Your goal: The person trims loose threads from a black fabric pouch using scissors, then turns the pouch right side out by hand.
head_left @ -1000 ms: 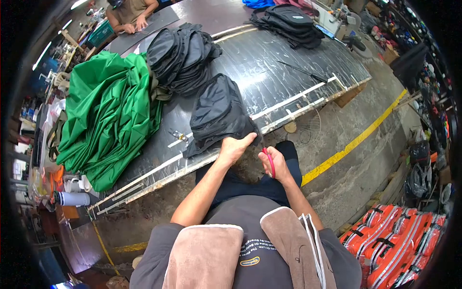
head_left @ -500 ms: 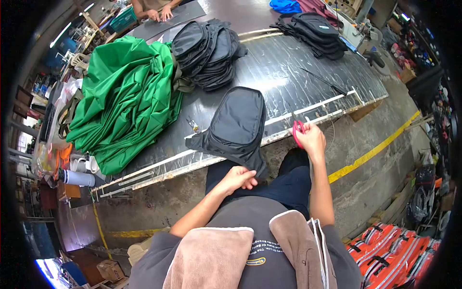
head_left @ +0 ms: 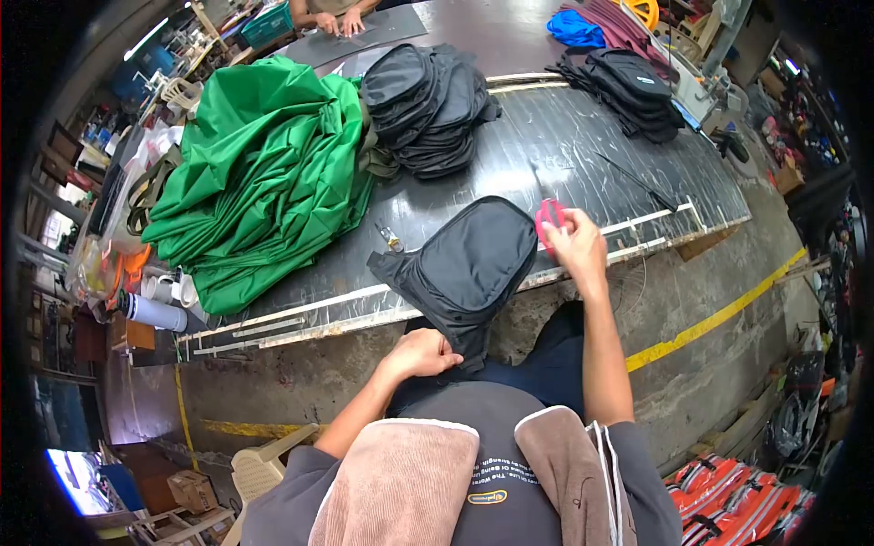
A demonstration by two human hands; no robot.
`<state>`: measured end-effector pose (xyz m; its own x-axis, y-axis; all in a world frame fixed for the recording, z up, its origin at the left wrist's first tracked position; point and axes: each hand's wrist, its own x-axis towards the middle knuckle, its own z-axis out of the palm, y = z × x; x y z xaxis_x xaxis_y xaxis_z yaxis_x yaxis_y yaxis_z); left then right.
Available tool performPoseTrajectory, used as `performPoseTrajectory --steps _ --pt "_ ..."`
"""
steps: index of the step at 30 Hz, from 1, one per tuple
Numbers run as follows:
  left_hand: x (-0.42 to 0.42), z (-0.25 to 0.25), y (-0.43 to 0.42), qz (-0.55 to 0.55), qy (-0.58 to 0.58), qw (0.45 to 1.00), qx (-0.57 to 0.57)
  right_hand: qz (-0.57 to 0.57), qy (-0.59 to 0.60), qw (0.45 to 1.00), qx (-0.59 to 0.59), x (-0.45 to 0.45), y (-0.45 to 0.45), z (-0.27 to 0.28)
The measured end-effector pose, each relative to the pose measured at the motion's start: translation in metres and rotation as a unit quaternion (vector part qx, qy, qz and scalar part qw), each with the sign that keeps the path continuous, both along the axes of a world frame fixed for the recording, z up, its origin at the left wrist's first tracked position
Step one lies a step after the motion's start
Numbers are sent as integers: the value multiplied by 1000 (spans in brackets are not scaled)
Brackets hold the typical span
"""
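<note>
A black bag (head_left: 478, 257) lies flat at the table's near edge, its lower end hanging over it. My left hand (head_left: 422, 353) is closed beside that hanging end, pinching something at its fingertips that I cannot make out. Red-handled scissors (head_left: 549, 218) are in my right hand (head_left: 576, 244), just right of the bag over the table, blades pointing away. Behind the bag is a stack of black bags (head_left: 426, 109), and a heap of green fabric (head_left: 264, 182) lies to the left.
More black bags (head_left: 633, 91) and blue cloth (head_left: 575, 29) are at the back right. A long dark tool (head_left: 642, 184) lies on the table (head_left: 583, 136). A co-worker's hands (head_left: 340, 22) work at the far side. Orange packs (head_left: 737, 500) are at the lower right.
The bag has been turned and laid flat, its lower end swinging toward me. My right hand has moved forward over the table with the scissors. My left hand has shifted down toward my body.
</note>
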<state>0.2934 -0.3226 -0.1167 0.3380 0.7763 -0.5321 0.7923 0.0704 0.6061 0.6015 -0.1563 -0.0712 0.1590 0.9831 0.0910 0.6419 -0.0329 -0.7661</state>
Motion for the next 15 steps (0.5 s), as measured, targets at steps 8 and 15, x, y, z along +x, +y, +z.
performPoseTrajectory --steps 8,15 --pt "-42 57 44 389 -314 851 160 261 -121 935 206 -119 -87 37" --pt "-113 -2 79 598 -423 661 164 282 -155 912 255 -123 -112 21"
